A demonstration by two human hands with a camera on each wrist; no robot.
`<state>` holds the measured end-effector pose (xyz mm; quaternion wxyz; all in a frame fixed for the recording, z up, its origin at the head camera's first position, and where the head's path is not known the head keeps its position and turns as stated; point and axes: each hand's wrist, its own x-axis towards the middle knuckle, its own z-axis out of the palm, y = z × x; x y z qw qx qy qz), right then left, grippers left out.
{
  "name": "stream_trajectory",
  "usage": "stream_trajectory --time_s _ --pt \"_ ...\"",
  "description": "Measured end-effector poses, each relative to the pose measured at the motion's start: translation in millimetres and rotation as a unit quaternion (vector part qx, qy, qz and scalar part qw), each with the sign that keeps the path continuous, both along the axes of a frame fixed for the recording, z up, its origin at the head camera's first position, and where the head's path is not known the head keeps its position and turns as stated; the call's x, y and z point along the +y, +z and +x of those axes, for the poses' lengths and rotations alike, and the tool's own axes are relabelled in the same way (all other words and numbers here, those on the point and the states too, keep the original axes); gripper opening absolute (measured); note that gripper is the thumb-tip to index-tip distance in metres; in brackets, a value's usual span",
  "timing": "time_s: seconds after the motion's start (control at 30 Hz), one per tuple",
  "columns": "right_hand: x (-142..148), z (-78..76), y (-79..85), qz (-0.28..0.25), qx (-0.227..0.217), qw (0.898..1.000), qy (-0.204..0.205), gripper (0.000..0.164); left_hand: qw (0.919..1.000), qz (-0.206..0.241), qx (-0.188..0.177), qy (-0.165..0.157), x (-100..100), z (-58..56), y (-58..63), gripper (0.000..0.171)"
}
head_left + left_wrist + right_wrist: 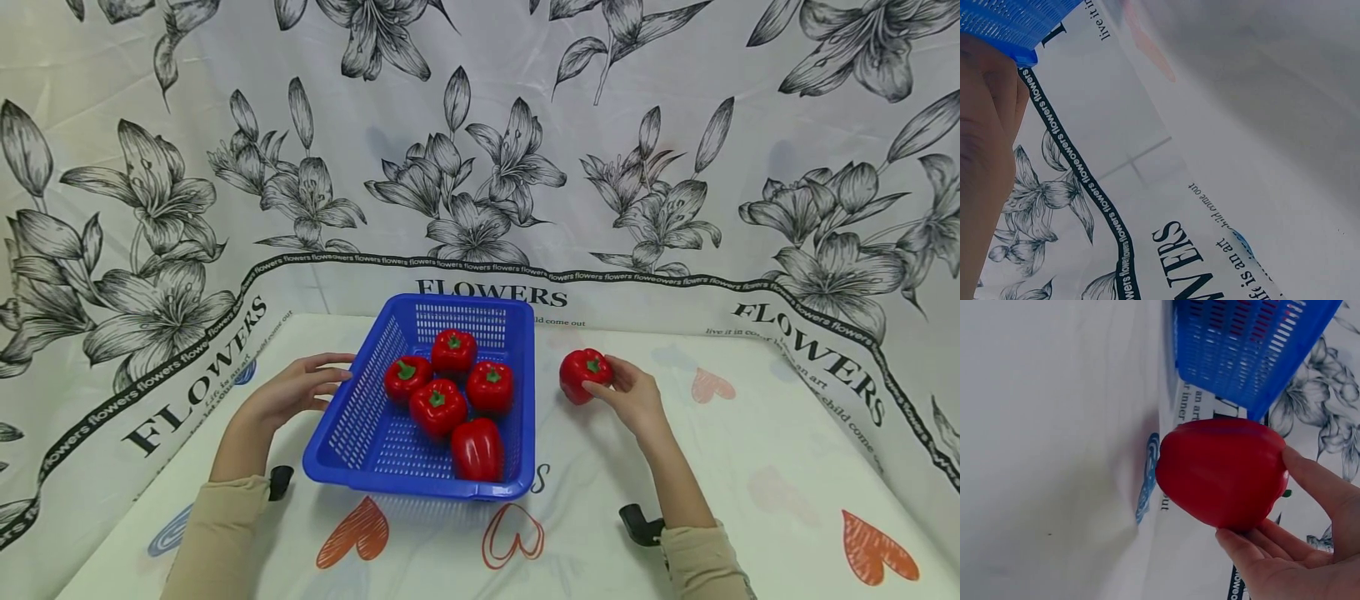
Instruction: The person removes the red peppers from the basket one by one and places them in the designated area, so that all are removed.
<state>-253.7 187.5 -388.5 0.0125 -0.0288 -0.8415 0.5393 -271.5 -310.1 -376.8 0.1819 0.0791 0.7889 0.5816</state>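
Observation:
A red bell pepper [585,375] with a green stem is pinched between the thumb and fingers of my right hand [632,398], to the right of the basket. The right wrist view shows the same bell pepper [1222,475] from its side, with fingertips at its stem end. My left hand [296,387] is at the left rim of the blue plastic basket [420,483], fingers extended and loosely bent; whether they touch the rim I cannot tell. Inside the basket are several red bell peppers [438,408], most with stems up and one lying on its side [477,450].
White cloth printed with hearts covers the table [600,533]. Behind stands a flower-printed curtain [480,167] with a black lettered band, and it runs along both sides. Black camera mounts [641,527] sit at both wrists.

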Motion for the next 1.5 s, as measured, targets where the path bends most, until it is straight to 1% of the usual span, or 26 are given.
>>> stream_trajectory --time_s 0.3,0.6,0.83,1.0,1.2,1.43,1.5 --pt "2.1 -2.4 -8.2 0.013 -0.003 1.0 -0.005 0.067 1.0 0.001 -0.006 0.002 1.5 0.3 0.1 0.059" --pt "3.2 -3.6 -8.1 0.025 -0.009 1.0 -0.011 0.067 1.0 0.005 -0.003 -0.002 1.4 0.8 2.9 0.059" --pt "2.3 -4.3 -8.2 0.024 -0.013 1.0 -0.009 0.068 1.0 0.006 -0.004 -0.001 1.9 0.6 2.9 0.059" --pt "1.3 -5.9 -10.2 0.021 -0.009 1.0 -0.009 0.068 1.0 0.003 -0.004 0.0 1.9 0.9 1.6 0.06" --pt "-0.2 -8.9 -12.6 0.025 -0.01 1.0 -0.01 0.068 0.9999 0.002 -0.011 0.009 2.5 0.0 0.1 0.059" --pt "-0.1 -9.7 -13.6 0.033 0.009 0.999 -0.001 0.067 1.0 0.007 -0.002 0.003 1.5 -0.4 -0.2 0.059" --pt "-0.1 -9.7 -13.5 0.032 0.009 0.999 0.0 0.067 0.9999 0.008 -0.005 0.007 1.8 -0.1 0.0 0.059"
